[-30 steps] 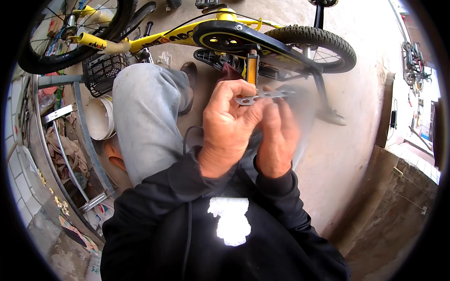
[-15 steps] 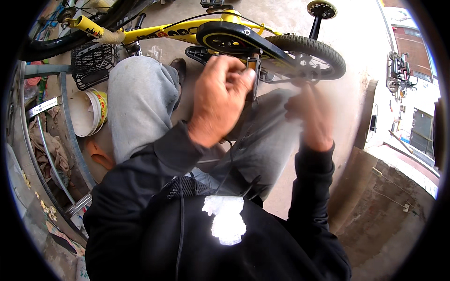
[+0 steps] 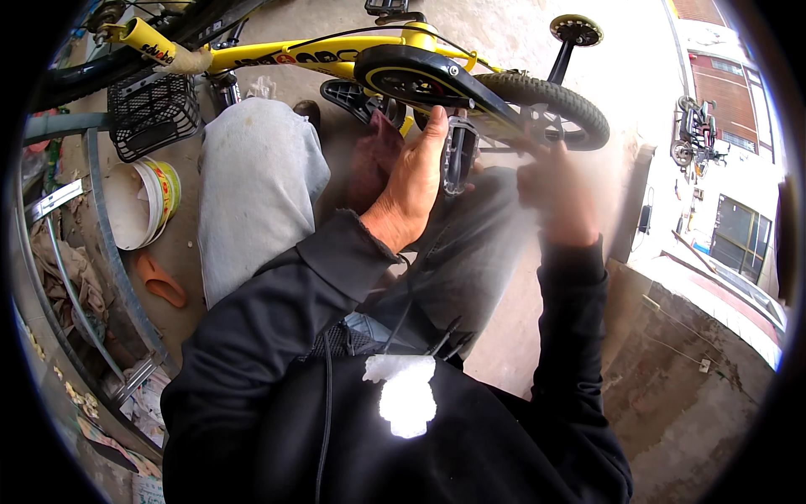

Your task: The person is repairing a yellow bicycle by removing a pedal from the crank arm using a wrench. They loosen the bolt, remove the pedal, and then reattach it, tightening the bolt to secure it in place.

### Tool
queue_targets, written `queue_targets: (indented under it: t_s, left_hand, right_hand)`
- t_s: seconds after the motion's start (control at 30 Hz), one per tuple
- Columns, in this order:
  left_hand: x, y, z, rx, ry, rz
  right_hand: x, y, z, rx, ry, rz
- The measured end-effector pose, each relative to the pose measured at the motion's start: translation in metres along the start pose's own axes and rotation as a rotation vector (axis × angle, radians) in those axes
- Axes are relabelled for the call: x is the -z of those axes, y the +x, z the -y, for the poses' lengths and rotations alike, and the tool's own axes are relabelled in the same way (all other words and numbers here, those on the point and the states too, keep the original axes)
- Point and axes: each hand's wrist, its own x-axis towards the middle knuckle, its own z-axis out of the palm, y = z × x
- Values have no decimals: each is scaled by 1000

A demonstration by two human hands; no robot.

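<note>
A yellow bicycle frame (image 3: 294, 55) lies across the top of the view, with a black chain guard (image 3: 403, 71) and a rear wheel (image 3: 579, 109). My left hand (image 3: 407, 189) is closed around a black pedal (image 3: 457, 155) below the chain guard, thumb on its near side, fingertips showing beyond it. A dark red, cloth-like thing (image 3: 378, 160) hangs beside that hand, blurred. My right hand (image 3: 561, 197) is smeared by motion just below the rear wheel; its fingers and anything in them cannot be made out.
At left stand a black basket (image 3: 155, 113), a white bucket (image 3: 130, 206) and a metal rack (image 3: 122, 244); an orange slipper (image 3: 159, 281) lies near them. A small wheel on a black arm (image 3: 577, 31) juts up past the rear wheel. A low wall (image 3: 672, 395) is at right.
My left hand has opened out from a pinch above the pedal and closed round it from below. The dark red cloth-like thing has come into sight. My right hand stays blurred near the wheel.
</note>
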Motion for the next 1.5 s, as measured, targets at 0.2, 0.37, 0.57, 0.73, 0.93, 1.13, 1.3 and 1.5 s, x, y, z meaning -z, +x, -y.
queue_targets:
  t_s: [0.2,0.37,0.57,0.73,0.93,1.13,1.3,1.5]
  left_hand:
    - [-3,-3,-2,38,-46,-61]
    - [3,1,4,38,-16,-28]
    - [1,-1,1,74,-5,-46]
    - [4,-1,1,44,-1,-16]
    - [3,-2,-2,30,-6,-12]
    - [2,-4,-6,21,-23,-28]
    - [1,-5,-8,31,-8,-31]
    - [0,-6,-9,31,4,-35]
  right_hand:
    - [1,14,-6,-65,218,-22]
    - [-20,9,13,19,-83,-98]
    - [-27,8,15,378,-386,-114]
    - [-28,15,13,312,-292,-170]
    - [-15,27,4,648,-643,-190]
    - [-20,28,19,761,-1003,-243]
    - [-20,29,19,882,-1122,-266]
    - [-28,27,24,892,-1115,-263]
